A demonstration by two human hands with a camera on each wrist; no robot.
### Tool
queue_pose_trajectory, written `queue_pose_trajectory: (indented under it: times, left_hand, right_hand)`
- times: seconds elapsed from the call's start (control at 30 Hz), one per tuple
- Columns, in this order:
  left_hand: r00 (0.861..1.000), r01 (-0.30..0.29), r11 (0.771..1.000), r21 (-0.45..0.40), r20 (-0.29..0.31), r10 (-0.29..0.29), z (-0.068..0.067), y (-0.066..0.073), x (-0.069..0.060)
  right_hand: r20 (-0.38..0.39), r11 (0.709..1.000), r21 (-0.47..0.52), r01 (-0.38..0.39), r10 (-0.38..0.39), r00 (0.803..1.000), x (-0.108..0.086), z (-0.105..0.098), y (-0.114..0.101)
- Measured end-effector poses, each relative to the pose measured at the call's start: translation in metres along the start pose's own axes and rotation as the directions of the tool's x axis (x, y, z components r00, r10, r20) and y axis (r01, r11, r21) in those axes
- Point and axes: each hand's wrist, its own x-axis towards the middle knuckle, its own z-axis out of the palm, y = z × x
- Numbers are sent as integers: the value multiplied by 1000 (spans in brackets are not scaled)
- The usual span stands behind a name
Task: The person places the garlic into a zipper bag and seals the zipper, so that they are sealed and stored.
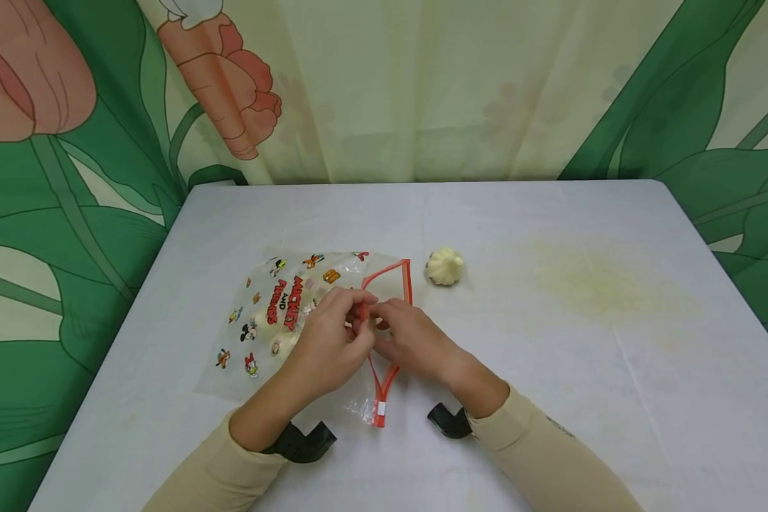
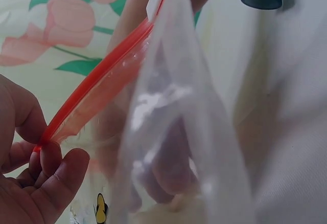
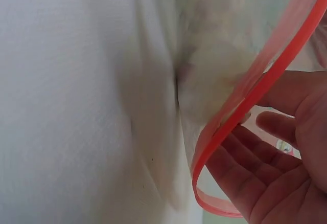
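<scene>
A clear zip bag (image 1: 262, 299) with cartoon prints and a red zip edge (image 1: 407, 281) lies on the table, its mouth spread. My left hand (image 1: 333, 341) pinches the upper red edge between thumb and fingers. Beside it, my right hand (image 1: 419, 341) reaches into the mouth; through the plastic its fingers (image 2: 173, 162) show near a pale, blurred lump (image 3: 219, 81). Whether the fingers grip that lump is hidden. More pale shapes show inside the bag, partly covered by print. A garlic bulb (image 1: 444, 267) sits on the table just right of the bag.
A white cloth covers the table (image 1: 550, 398), with a yellowish stain at right. A red-and-white zip slider (image 1: 380, 412) marks the bag's near corner. Dark wrist mounts (image 1: 304, 442) stick out under both sleeves. A flowered curtain (image 1: 422, 92) hangs behind the table.
</scene>
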Motion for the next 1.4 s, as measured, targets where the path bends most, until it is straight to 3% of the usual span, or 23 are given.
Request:
queue_pose_trajectory:
  times: [0.27,0.47,0.6,0.77,0.87,1.0,1.17,1.4]
  left_hand:
    - [1000,-21,1000,-2,-8,21,0,-1,0]
    - [1000,-25,1000,-10,-10,25,-1,0,0]
    - [1000,-24,1000,-6,-8,23,0,-1,0]
    - [999,-32,999,5,-9,32,0,-2,-1]
    - [999,-35,999,14,-6,35,0,-2,0]
    - [1000,-22,1000,17,-4,22,0,-1,0]
    - [1000,-13,1000,-1,-5,13,1,0,0]
    - [1000,-16,1000,-11,-3,16,1,0,0]
  right_hand:
    - [66,987,135,-88,79,995,7,5,-2]
    - [93,993,108,-49,39,995,8,6,-3]
    - [95,990,115,-76,65,993,6,4,-2]
    - [62,979,155,-134,126,990,0,-4,0]
    - [22,982,144,-123,121,992,-4,-13,3]
    - [-87,993,91,-79,87,992,-8,-31,7]
    - [-261,996,8,-93,92,961,-10,-56,19]
    - [-474,985,-54,-166,121,872,-13,-77,40]
